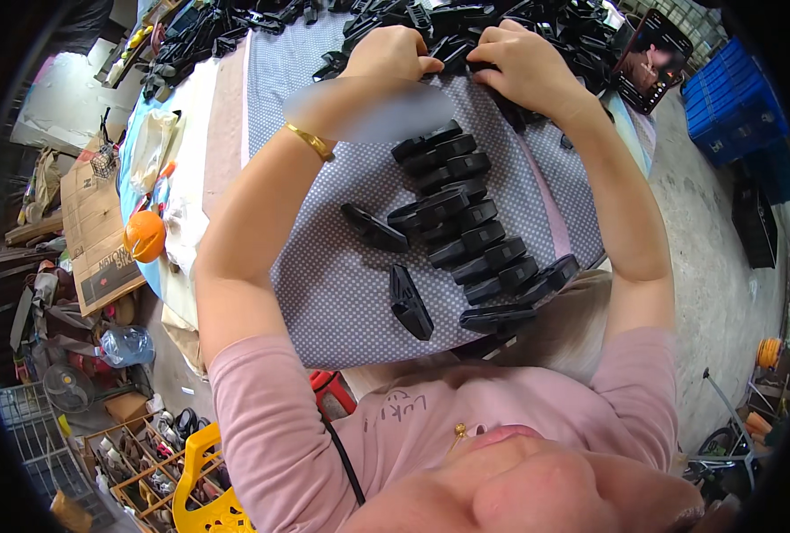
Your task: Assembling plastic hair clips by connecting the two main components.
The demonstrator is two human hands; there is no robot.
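At the far side of the cloth-covered table (324,293), both my hands reach into a heap of black plastic parts (546,22). My left hand (388,55) has its fingers bent and its thumb pointing right, closed at a black plastic part (452,55) between the hands. From the other side my right hand (526,69) curls its fingers on the same spot; the fingertips are partly hidden. Nearer to me, similar black parts lie overlapped in a slanting double row (466,218). Left of that row are two loose parts, one lying aslant (374,227) and one pointing toward me (410,302).
A phone (652,60) with a lit screen stands at the far right edge. An orange (144,236) and plastic bags sit at the left edge. Around the table are a cardboard box (102,231), a blue crate (737,102) and a yellow chair (201,480).
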